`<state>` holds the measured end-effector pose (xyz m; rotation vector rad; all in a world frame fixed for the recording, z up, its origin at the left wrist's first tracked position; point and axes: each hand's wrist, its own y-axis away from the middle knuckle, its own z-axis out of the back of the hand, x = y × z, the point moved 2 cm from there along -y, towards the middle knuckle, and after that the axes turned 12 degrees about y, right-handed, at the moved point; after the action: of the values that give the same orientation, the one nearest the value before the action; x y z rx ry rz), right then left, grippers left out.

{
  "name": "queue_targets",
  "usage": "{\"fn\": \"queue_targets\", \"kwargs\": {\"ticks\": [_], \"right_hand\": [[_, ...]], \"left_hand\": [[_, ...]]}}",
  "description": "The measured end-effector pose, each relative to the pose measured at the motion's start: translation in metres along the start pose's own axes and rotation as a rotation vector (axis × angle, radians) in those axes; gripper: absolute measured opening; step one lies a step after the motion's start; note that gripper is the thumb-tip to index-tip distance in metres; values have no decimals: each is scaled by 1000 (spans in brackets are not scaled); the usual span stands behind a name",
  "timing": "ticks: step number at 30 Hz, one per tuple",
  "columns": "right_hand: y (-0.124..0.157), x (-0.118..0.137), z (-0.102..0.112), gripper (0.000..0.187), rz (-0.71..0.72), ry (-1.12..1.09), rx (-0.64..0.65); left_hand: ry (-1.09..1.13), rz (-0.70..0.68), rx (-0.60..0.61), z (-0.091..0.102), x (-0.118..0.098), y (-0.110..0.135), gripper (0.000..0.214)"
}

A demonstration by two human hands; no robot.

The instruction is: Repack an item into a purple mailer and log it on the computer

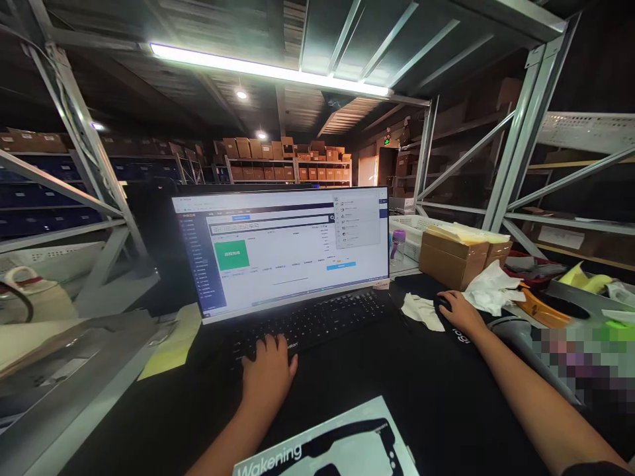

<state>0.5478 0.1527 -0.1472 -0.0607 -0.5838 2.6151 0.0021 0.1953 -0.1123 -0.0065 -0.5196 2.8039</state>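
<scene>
My left hand rests on the lower left part of a black keyboard, its fingers spread over the keys. Over at the right, my right hand lies around a dark computer mouse, mostly hidden under the palm, on a black mouse pad. Behind the keyboard stands a lit monitor showing a page with a green block and a small drop-down panel at its upper right. In front of me, partly cut off by the lower edge, lies a white box printed "Wakening".
Crumpled tissues and a folded cloth-like paper lie near the mouse. A cardboard box and a purple-capped bottle stand behind. Yellow paper is left of the keyboard. Metal shelf posts frame the desk.
</scene>
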Motion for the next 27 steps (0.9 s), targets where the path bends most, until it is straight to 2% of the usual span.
{"fn": "queue_targets", "kwargs": {"ticks": [11,19,27], "right_hand": [[5,5,10,45,-44,57,12],[-3,-2,-6,53,-53,48,-39],[-6,-6,-13,49,-46,46,-61]], "left_hand": [[13,5,22,1,-1,0,51],[9,0,26,4,-1,0,51],[7,-2,27,2,-1,0,52]]}}
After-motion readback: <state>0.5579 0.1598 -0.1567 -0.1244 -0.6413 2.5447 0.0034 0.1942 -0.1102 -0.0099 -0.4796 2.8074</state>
